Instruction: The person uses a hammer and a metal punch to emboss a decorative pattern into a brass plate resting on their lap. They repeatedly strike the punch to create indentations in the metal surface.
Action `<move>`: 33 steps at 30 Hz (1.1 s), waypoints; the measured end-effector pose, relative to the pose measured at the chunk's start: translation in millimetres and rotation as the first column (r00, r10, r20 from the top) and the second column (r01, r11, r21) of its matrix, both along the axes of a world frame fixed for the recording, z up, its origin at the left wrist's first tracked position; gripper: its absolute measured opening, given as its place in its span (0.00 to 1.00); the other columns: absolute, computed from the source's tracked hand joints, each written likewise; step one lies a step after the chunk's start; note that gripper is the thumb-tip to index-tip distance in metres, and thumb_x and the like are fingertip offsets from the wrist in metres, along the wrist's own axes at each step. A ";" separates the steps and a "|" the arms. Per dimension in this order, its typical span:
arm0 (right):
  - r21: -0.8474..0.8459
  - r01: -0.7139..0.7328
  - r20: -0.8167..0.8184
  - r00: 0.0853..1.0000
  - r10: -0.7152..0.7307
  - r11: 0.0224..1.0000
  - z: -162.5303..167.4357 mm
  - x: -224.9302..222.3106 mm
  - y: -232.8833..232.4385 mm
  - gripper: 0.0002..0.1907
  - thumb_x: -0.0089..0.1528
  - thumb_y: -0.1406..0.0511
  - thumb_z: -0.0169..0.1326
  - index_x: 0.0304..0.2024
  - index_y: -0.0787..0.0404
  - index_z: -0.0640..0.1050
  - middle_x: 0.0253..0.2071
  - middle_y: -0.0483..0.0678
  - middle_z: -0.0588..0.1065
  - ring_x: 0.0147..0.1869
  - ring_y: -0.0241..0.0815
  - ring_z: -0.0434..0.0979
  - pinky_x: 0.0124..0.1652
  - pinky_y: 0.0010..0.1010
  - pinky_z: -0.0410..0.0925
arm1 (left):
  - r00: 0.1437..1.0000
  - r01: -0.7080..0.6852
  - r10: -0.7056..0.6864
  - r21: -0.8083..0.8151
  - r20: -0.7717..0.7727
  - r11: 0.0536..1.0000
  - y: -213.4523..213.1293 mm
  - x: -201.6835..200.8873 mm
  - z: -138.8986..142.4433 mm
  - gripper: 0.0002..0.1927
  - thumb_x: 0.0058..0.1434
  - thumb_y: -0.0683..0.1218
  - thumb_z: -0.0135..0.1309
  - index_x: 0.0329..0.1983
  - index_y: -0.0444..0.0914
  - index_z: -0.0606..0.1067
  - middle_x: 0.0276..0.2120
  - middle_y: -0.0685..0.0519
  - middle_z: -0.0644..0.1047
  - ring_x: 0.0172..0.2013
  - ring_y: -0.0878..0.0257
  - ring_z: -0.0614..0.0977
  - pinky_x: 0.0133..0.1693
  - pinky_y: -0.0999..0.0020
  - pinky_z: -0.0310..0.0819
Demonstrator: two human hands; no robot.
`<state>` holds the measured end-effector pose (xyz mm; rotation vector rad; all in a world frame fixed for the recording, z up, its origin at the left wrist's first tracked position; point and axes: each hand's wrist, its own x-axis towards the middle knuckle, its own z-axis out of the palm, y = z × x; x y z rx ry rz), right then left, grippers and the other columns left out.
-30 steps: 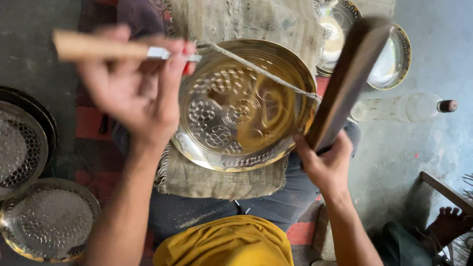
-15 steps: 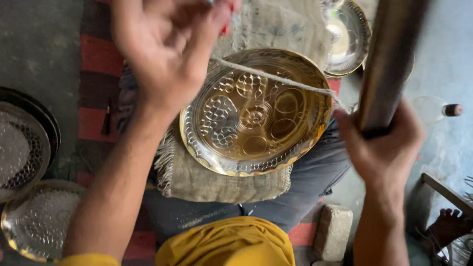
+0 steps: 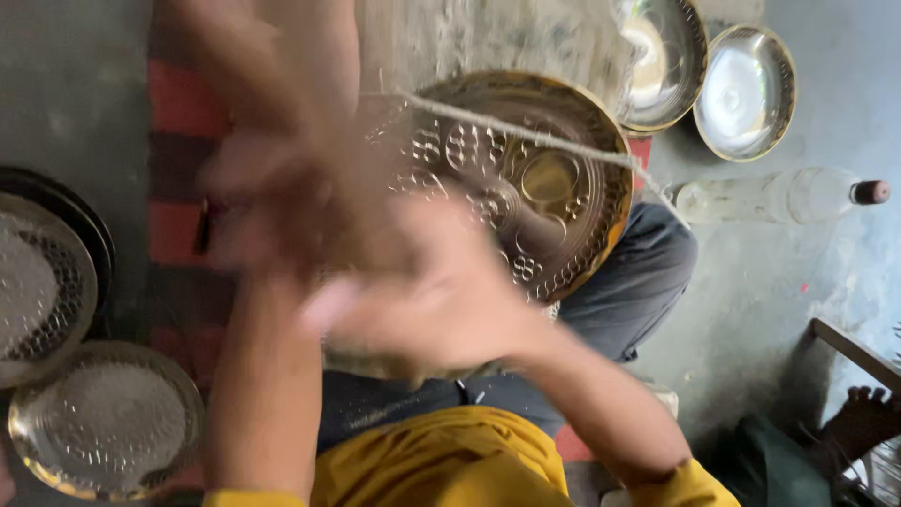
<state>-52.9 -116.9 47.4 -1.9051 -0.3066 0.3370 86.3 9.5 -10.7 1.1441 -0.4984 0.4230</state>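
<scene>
Left grip: the left hand (image 3: pixel 282 188) is smeared by motion blur at upper left of centre; whether its fingers are spread, pressed together or pinching something cannot be told.
Right grip: the right hand (image 3: pixel 441 291) is seen at centre frame, also blurred; fingers appear loosely spread, nothing is seen held, but this cannot be told for sure.
Brass tray (image 3: pixel 544 178): a round, embossed golden tray is propped on the lap, upper centre, partly covered by both hands.
Cord (image 3: pixel 526 136): a pale string is stretched across the tray's upper part.
Burlap cloth (image 3: pixel 497 42): laid under the tray, top centre.
Silver plates (image 3: pixel 103 427): lower left, on the floor.
Metal bowls (image 3: pixel 746 89): upper right.
Plastic bottle (image 3: pixel 779 195): lying at right.
</scene>
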 end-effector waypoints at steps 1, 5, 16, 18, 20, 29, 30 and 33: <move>0.025 0.109 0.123 0.986 -0.112 0.994 6.8 5.8 -26.3 0.13 0.60 0.58 0.60 0.41 0.61 0.80 0.36 0.47 0.79 0.36 0.40 0.80 0.37 0.33 0.72 | 1.000 -0.011 0.011 -0.012 -0.005 1.000 4.6 -0.8 0.7 0.22 0.84 0.30 0.54 0.68 0.39 0.57 0.47 0.43 0.77 0.39 0.58 0.81 0.40 0.68 0.79; 0.500 0.627 -0.010 0.694 -0.720 0.598 16.4 -13.6 -92.5 0.04 0.70 0.73 0.57 0.42 0.65 0.73 0.31 0.52 0.74 0.28 0.44 0.76 0.28 0.34 0.71 | 0.999 -0.015 0.015 0.012 -0.040 1.000 21.7 -33.9 2.1 0.24 0.85 0.30 0.54 0.71 0.41 0.56 0.48 0.42 0.77 0.39 0.57 0.81 0.41 0.67 0.80; -0.018 0.803 0.029 0.596 -0.802 0.596 -51.2 -80.7 -123.9 0.09 0.63 0.71 0.63 0.38 0.66 0.74 0.28 0.46 0.74 0.25 0.38 0.74 0.24 0.30 0.68 | 0.996 -0.077 0.068 0.177 0.058 0.981 19.1 -73.3 -16.1 0.25 0.74 0.26 0.51 0.64 0.33 0.53 0.47 0.32 0.78 0.43 0.53 0.85 0.46 0.68 0.87; 0.004 0.820 -0.028 0.572 -0.820 0.572 -52.9 -80.0 -117.5 0.10 0.61 0.70 0.64 0.36 0.66 0.74 0.24 0.46 0.73 0.19 0.38 0.72 0.18 0.30 0.66 | 0.995 -0.063 0.047 0.187 0.089 0.980 18.1 -67.6 -11.5 0.25 0.76 0.26 0.51 0.66 0.34 0.53 0.47 0.32 0.78 0.45 0.53 0.85 0.48 0.67 0.87; -0.005 0.831 -0.072 0.555 -0.829 0.556 -51.4 -81.6 -114.3 0.10 0.61 0.69 0.64 0.36 0.66 0.74 0.24 0.45 0.73 0.17 0.37 0.71 0.17 0.29 0.65 | 0.994 -0.049 0.023 0.238 0.108 0.970 19.6 -69.2 -1.5 0.24 0.77 0.27 0.51 0.65 0.35 0.55 0.48 0.34 0.78 0.44 0.53 0.86 0.48 0.69 0.88; -0.111 0.875 0.247 0.483 -0.840 0.471 -101.4 -124.9 -157.7 0.10 0.68 0.71 0.64 0.37 0.67 0.74 0.29 0.51 0.76 0.27 0.40 0.76 0.29 0.30 0.70 | 0.922 0.372 -0.364 0.560 -0.132 0.740 -5.1 -97.4 13.9 0.22 0.69 0.36 0.59 0.64 0.39 0.67 0.49 0.45 0.81 0.46 0.58 0.88 0.47 0.69 0.88; -0.059 0.871 0.240 0.487 -0.840 0.488 -113.5 -129.8 -161.7 0.10 0.68 0.72 0.63 0.41 0.66 0.72 0.32 0.51 0.77 0.32 0.40 0.78 0.34 0.29 0.72 | 0.910 0.400 -0.379 0.585 -0.165 0.706 -6.9 -97.2 9.3 0.26 0.69 0.37 0.59 0.69 0.39 0.66 0.48 0.46 0.83 0.47 0.58 0.88 0.48 0.68 0.88; 0.048 0.833 0.180 0.536 -0.825 0.551 -132.6 -138.2 -171.3 0.14 0.67 0.73 0.63 0.46 0.65 0.68 0.38 0.50 0.77 0.40 0.40 0.81 0.42 0.31 0.76 | 0.905 0.362 -0.411 0.706 -0.109 0.609 -8.3 -93.7 -0.4 0.26 0.66 0.38 0.60 0.66 0.42 0.68 0.43 0.46 0.83 0.37 0.59 0.88 0.36 0.71 0.88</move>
